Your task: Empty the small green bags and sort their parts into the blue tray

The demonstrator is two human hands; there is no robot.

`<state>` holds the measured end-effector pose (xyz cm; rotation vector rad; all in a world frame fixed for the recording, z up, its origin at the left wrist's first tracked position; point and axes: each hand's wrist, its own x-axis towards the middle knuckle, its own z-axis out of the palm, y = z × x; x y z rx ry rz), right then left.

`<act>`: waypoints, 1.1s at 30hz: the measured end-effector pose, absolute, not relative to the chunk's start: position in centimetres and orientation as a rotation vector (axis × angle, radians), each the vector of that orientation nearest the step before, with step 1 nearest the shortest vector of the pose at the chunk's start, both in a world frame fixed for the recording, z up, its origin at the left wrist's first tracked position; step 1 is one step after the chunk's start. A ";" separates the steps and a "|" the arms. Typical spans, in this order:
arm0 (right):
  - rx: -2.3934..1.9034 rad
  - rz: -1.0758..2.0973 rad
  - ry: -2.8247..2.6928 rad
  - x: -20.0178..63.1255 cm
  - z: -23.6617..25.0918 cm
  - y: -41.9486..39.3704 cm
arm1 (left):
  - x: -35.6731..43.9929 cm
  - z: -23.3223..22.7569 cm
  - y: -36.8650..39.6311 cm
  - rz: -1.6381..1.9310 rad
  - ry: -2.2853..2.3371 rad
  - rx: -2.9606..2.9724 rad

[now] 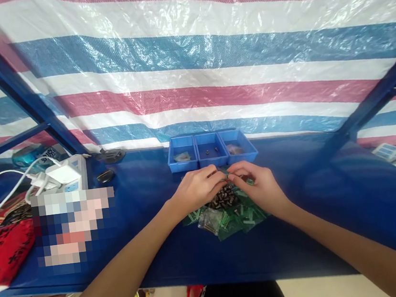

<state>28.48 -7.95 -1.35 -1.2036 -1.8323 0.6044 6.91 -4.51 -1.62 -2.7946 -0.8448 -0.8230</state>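
At the left of the blue worktop [143, 174], a red cloth with black markings [11, 256] lies near a white power strip [80, 170]. Toward the middle stand three joined blue bins [213, 163]. Before them, the left hand [199, 187] hovers over a clear bag [210, 220], a heap of small metal pieces [223, 197] and green bags [248, 217]. The right hand [260, 186] meets it fingertip to fingertip above the heap; each grip is nearly pressed together, but I cannot tell whether either pinches anything. Farther right sits a white object [389, 153].

Hands [199, 187] [260, 188]: two. Blue bins [184, 166] [214, 162] [243, 158]: three. Dark parts pile [223, 198]: one.
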 end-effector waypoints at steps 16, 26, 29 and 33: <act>-1.211 0.409 -2.145 29.2 -0.2 -7.8 | 7.5 -2.5 -4.8 -0.910 -0.872 -2.782; -1.218 0.527 -1.989 28.9 0.2 -7.9 | 7.4 -2.1 -4.8 -1.171 -0.919 -2.765; -1.212 0.670 -1.913 28.8 -0.1 -7.8 | 7.7 -1.6 -5.2 -1.112 -0.906 -2.771; -1.190 0.744 -1.842 28.9 -0.4 -7.6 | 8.0 -1.6 -5.6 -1.051 -0.902 -2.742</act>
